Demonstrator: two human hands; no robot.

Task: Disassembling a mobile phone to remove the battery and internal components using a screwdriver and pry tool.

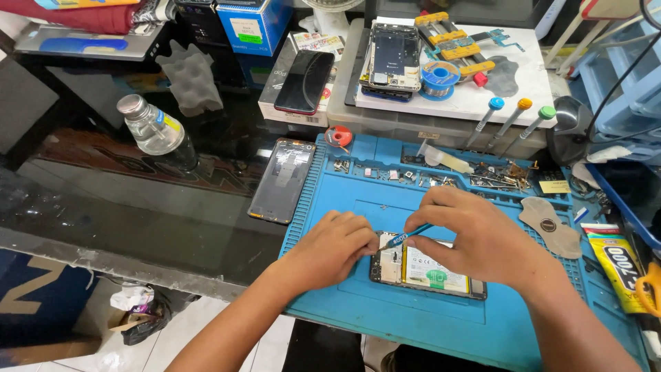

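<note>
Phone [427, 270] with its back off lies flat in the middle recess of the blue repair mat [482, 324], battery side up, so I can see straight into it. My left hand [330, 249] rests on the phone's left end, fingers curled down and pressing it, which I read as pinning it so it does not slide; it grasps nothing. My right hand [475, 238] has its grip closed around one blue-handled tool [406, 238], pencil-fashion, the tip angled down toward the phone's upper left corner beside the left fingers.

Further out, loose screws and small parts [496, 178] sit in the mat's top trays, likely kept there so they do not roll off. One back cover [282, 180] lies just left of the mat on the dark glass surface [138, 213]. Three screwdrivers [509, 122] stand in a row behind the mat, with blue, orange and green caps. One glue tube [620, 265] lies at the right edge, and one bottle [155, 132] stands well apart on the left. Two more phones [304, 81] rest at the back.
</note>
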